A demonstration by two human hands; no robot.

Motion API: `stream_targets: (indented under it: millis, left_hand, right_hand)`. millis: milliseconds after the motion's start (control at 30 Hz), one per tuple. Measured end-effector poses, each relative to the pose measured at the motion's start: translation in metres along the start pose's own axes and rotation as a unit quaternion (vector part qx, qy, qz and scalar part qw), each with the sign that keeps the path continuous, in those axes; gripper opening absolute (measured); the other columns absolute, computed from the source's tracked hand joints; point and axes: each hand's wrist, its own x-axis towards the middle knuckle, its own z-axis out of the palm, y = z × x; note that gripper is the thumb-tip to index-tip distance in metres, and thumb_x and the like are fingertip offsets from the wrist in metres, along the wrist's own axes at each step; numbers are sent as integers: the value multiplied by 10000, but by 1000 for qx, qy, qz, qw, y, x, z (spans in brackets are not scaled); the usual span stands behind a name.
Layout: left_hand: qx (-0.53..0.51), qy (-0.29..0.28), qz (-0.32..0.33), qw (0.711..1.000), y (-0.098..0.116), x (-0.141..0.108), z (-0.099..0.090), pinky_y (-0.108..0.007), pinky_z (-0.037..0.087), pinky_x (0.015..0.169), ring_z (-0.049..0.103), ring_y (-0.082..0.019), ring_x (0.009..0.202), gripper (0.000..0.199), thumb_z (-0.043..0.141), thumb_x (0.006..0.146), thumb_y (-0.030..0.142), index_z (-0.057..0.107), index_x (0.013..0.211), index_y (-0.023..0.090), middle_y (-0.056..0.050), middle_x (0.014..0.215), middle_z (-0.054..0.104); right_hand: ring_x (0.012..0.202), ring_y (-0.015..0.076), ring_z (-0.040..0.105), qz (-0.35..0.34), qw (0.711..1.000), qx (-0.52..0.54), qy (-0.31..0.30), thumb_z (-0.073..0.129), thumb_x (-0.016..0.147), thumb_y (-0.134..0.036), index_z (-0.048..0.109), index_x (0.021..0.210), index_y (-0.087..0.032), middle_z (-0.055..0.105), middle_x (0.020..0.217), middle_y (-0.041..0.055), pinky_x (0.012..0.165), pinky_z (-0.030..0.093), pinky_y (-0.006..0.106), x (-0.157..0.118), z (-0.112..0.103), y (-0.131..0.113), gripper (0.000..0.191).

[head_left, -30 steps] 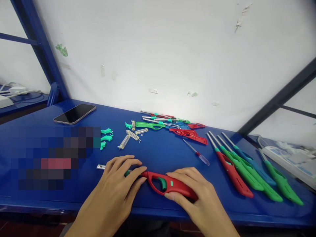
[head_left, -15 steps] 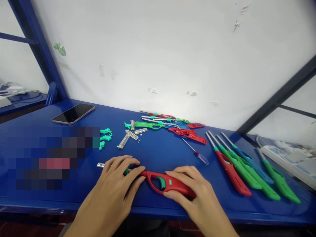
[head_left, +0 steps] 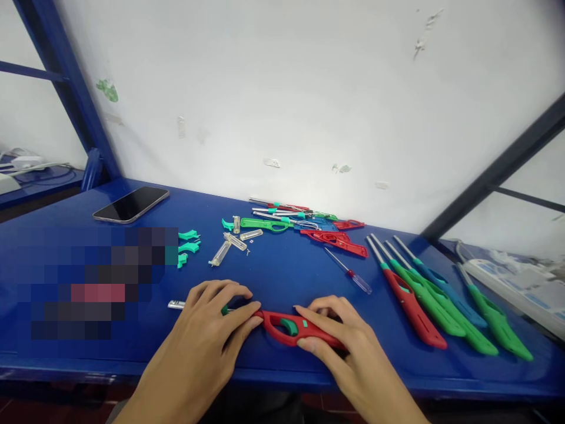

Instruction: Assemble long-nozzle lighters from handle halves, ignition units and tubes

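A red utility lighter (head_left: 276,334) with a green trigger lies across the front of the blue table, its metal tip poking out to the left. My left hand (head_left: 216,324) is closed round its neck, thumb and fingers gripping where the barrel meets the red body. The handle end is pinched in my right hand (head_left: 342,333), thumb on the near side, fingers on the far side. Part of the barrel is hidden under my left fingers. Beyond my right hand rests a screwdriver (head_left: 359,281) with a clear purple handle.
Several assembled lighters (head_left: 415,303) lie side by side at right. Opened casings (head_left: 335,241) and barrels are heaped by the wall. Clear fuel tanks (head_left: 220,253) and green triggers (head_left: 189,247) lie left of centre. A phone (head_left: 131,204) is at the back left; a power strip (head_left: 516,288) at far right.
The lighter has rolled slightly in my hands, so its trigger opening looks narrower, and its metal tip has dipped a little. Both hands keep their hold.
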Motion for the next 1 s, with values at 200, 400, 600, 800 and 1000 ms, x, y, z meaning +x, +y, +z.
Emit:
stream_targets:
  millis: [200, 400, 600, 800, 1000]
  left_hand:
    - [-21, 12, 37, 999, 0, 2, -1, -428, 411, 978, 611, -246, 1064, 185, 549, 1056, 165, 706, 1072, 262, 3, 1071, 732]
    - [12, 64, 112, 992, 1, 4, -1, -418, 290, 1165, 645, -208, 1125, 218, 514, 1065, 95, 641, 1195, 215, 6, 1117, 762]
    - [16, 101, 145, 984, 4, 5, -5, -411, 291, 1196, 656, -185, 1074, 222, 559, 1048, 54, 641, 1211, 179, -12, 1089, 776]
    - [53, 102, 174, 978, 12, 11, -9, -409, 346, 1119, 615, -209, 1033, 354, 474, 1024, -19, 656, 1278, 147, -51, 1054, 742]
    - [70, 58, 153, 984, 21, 11, -5, -457, 346, 1080, 536, -286, 1143, 327, 554, 1012, 88, 650, 1319, 144, -102, 1144, 658]
  right_hand:
    - [1177, 237, 642, -21, 999, 9, 23, 735, 983, -350, 726, 1218, -393, 672, 1266, -9, 1031, 519, 355, -2, 1, -2, 239]
    - [1055, 222, 686, -76, 993, 11, 87, 794, 943, -332, 677, 1181, -364, 749, 1133, -47, 956, 531, 338, -2, 7, 3, 267]
    - [1031, 223, 710, -128, 978, -14, 167, 715, 1004, -359, 623, 1353, -351, 760, 1148, -14, 936, 535, 344, -4, 16, 12, 361]
    - [853, 208, 696, -136, 971, -25, 197, 730, 993, -305, 710, 1265, -338, 715, 968, -4, 782, 547, 337, -5, 18, 13, 275]
    - [809, 178, 704, -122, 974, 26, 190, 801, 926, -205, 765, 1162, -325, 700, 929, -19, 731, 546, 285, -5, 15, 6, 267]
